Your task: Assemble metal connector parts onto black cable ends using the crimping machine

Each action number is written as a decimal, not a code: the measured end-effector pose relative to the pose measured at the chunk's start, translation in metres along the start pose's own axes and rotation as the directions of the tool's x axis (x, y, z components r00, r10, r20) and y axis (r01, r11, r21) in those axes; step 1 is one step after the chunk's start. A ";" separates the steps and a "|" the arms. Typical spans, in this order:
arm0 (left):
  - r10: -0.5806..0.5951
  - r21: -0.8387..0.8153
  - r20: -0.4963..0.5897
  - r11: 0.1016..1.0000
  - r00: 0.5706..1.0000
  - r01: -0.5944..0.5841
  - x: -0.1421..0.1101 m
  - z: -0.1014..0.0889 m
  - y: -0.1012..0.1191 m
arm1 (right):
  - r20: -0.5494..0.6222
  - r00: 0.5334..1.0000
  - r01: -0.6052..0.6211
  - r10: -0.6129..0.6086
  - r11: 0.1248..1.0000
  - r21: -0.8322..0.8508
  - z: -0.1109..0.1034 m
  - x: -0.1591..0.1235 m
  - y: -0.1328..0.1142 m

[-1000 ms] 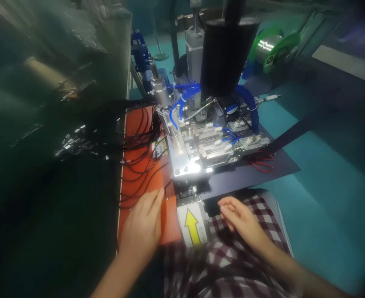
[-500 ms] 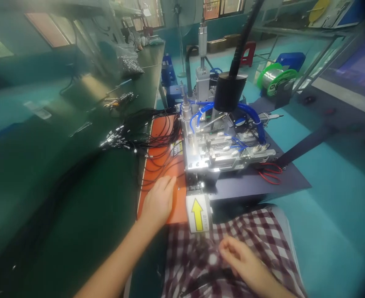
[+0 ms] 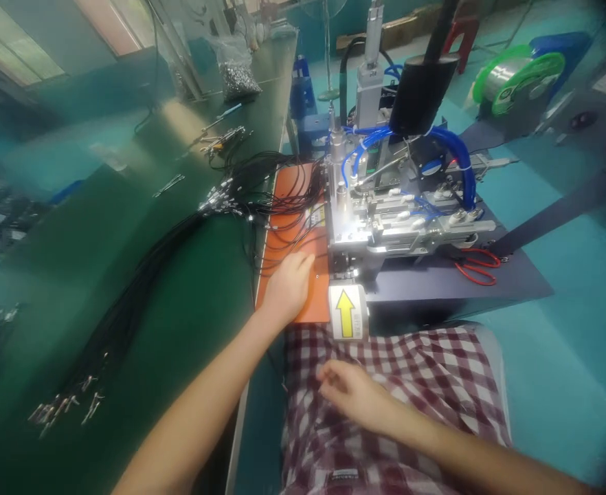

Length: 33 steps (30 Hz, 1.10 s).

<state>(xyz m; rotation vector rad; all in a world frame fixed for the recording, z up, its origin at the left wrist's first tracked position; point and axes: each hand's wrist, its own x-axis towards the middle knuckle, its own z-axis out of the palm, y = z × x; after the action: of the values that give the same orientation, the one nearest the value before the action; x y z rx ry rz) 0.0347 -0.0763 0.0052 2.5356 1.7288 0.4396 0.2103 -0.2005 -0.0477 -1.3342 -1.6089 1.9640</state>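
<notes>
My left hand (image 3: 288,285) rests over the orange board (image 3: 317,295), its fingers bent and pressed together beside the machine's front edge. Thin black cables (image 3: 287,206) loop across the board just past the fingertips; what the fingers hold, if anything, is hidden. My right hand (image 3: 352,392) hovers above the checked cloth (image 3: 437,364) on my lap. Its fingers are loosely curled, with the thumb apart and nothing visible between them. Between the hands and the machine (image 3: 400,220) sits a white cover (image 3: 348,313) bearing a yellow arrow.
A long bundle of black cables (image 3: 148,275) with metal ends lies along the green table (image 3: 189,323). Farther back are tweezers (image 3: 169,185), hand tools (image 3: 225,144) and a bag of small metal parts (image 3: 238,79). A black lamp-like cylinder (image 3: 421,93) overhangs the machine; a green-rimmed wire spool (image 3: 519,75) stands right.
The view has tilted down and turned left. My right hand has moved left and forward over the cloth, nearer the white cover. My left hand stays over the orange board.
</notes>
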 end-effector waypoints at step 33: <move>0.069 -0.717 0.433 0.630 0.898 0.297 -0.044 -0.068 0.071 | -0.309 0.919 0.304 -0.246 0.940 0.157 -0.068 -0.035 -0.093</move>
<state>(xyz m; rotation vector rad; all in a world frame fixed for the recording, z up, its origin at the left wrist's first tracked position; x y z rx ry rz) 0.0668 -0.1518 0.0747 1.7020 1.1565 0.4449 0.2514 -0.1499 0.0540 -1.1739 -1.3383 1.6322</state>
